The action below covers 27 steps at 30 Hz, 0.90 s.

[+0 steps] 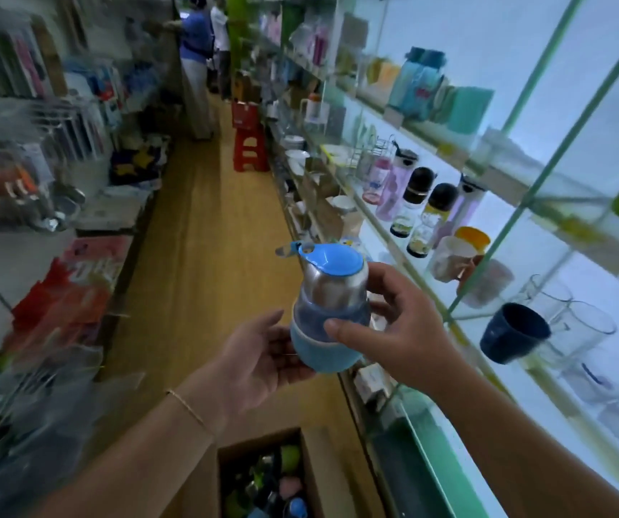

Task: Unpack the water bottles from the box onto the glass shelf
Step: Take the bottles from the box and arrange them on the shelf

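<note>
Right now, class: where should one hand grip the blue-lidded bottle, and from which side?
Probably round the waist of the bottle, above its blue sleeve, from the right as the right hand does: upright, it narrows there and its loop juts left.

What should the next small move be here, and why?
Probably carry the blue bottle to the right, toward the glass shelf where other bottles already stand. It is out of the box and upright, with the right hand gripping its body and the left hand supporting its base, but it hangs over the aisle, not yet over the shelf.
</note>
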Available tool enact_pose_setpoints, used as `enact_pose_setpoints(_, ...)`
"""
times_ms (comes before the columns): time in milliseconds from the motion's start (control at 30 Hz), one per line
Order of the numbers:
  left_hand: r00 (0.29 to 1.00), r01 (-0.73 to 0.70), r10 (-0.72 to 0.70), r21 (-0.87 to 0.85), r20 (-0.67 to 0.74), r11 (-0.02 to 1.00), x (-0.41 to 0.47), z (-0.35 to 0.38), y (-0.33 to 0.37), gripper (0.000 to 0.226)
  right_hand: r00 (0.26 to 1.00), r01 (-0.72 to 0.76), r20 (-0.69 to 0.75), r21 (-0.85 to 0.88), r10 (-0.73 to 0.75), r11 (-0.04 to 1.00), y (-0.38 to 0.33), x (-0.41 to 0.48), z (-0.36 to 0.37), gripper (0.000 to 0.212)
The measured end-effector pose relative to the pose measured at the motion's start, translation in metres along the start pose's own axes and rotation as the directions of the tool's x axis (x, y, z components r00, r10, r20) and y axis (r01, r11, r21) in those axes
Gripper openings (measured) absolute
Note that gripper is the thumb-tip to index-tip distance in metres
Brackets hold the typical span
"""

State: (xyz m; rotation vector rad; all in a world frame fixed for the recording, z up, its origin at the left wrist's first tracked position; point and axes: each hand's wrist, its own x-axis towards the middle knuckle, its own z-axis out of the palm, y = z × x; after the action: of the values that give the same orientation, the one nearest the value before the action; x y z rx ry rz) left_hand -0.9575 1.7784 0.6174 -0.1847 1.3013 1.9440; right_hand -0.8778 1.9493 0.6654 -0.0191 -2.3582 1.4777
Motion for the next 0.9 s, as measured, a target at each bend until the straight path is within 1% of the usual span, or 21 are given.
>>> enact_pose_setpoints(100,0.994,0.026,-0.030,0.042,0.103,0.999,-0.006,0.030,0.014,0.044,0.994,-0.002,-0.105,-0.061,-0.004,0.998,-0.024,-0.006,-0.027,0.059)
enact_pose_setpoints(233,0.971,0.050,-0.068,0.086,0.229,0.995,-0.010,0.076,0.017,0.044,0.968,-0.046,-0.250,-0.129,0.013,0.991,-0.047,-0.023,-0.066,0.061)
enact_pose_setpoints(400,0.920,0.114,-0.155,0.133,0.359,0.984,-0.017,0.128,0.006,0.047,0.912,-0.119,-0.407,-0.156,0.046,0.980,-0.067,-0.058,-0.112,0.053)
enact_pose_setpoints(500,0.895,0.138,-0.196,0.167,0.401,0.976,-0.024,0.163,-0.003,0.049,0.866,-0.157,-0.497,-0.157,0.059,0.975,-0.075,-0.078,-0.139,0.056)
enact_pose_setpoints(633,0.866,0.124,-0.214,0.220,0.452,0.968,-0.041,0.209,-0.016,0.051,0.826,-0.189,-0.561,-0.191,0.051,0.963,-0.089,-0.105,-0.176,0.048)
enact_pose_setpoints(767,0.835,0.128,-0.242,0.254,0.495,0.959,-0.057,0.250,-0.033,0.046,0.814,-0.229,-0.580,-0.259,0.038,0.939,-0.103,-0.135,-0.213,0.050)
enact_pose_setpoints(900,0.807,0.100,-0.227,0.251,0.546,0.963,-0.073,0.287,-0.053,0.029,0.816,-0.262,-0.576,-0.309,0.039,0.914,-0.115,-0.164,-0.249,0.054)
